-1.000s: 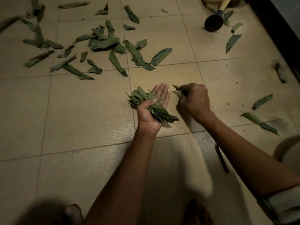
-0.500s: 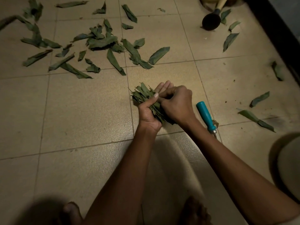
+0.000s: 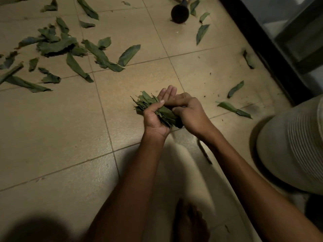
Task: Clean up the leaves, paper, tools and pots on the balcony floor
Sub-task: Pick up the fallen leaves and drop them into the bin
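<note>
1. Many loose leaves [image 3: 76,65] lie far left; our left hand [image 3: 155,117] grips a leaf bundle [image 3: 150,105], right hand [image 3: 190,114] pinching it.
2. Ribbed pot [image 3: 293,151] stands right; dark tool [image 3: 180,13] lies far off.
3. Beige tiled floor [image 3: 52,137] carries everything.

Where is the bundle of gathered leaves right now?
In the head view, the bundle of leaves sits near the middle, gripped in the left hand, with the right hand touching it from the right, above the tiled floor.
</note>
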